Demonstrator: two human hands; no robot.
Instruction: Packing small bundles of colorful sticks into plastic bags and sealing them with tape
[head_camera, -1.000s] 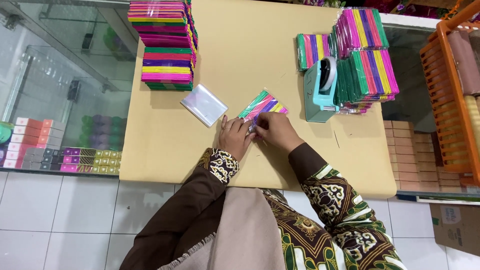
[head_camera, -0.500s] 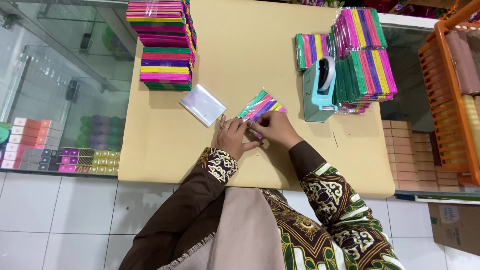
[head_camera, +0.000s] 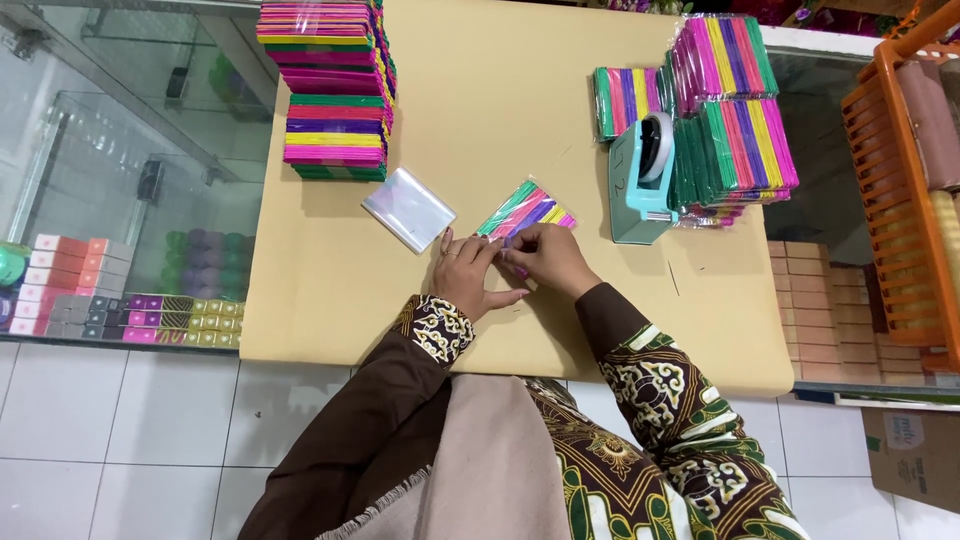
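Hands together at the table's near middle, left hand (head_camera: 468, 277) and right hand (head_camera: 545, 262) both pinching striped packet (head_camera: 528, 208).

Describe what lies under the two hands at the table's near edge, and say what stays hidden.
Under the left hand and right hand lies a clear-wrapped pack of coloured sticks on the tan table. Its far end shows; the hands cover its near end.
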